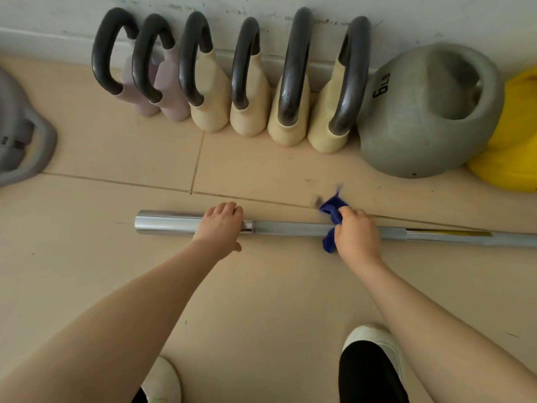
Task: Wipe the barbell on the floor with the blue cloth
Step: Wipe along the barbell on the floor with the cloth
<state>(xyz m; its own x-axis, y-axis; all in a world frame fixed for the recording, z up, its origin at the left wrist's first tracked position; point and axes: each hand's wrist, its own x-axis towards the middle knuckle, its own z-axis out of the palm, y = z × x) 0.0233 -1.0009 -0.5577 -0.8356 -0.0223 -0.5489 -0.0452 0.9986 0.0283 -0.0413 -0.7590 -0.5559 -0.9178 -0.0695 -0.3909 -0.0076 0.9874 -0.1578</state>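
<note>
Tiled floor (116,271) carries the barbell (290,228), a kettlebell row (250,112) by the wall, two shoes (374,344)

Bare floor tile (261,286) lies open on the near side of both hands. Beyond them a strip of floor runs free, then a row of kettlebells (250,82) against the wall (436,13) blocks the way.
</note>
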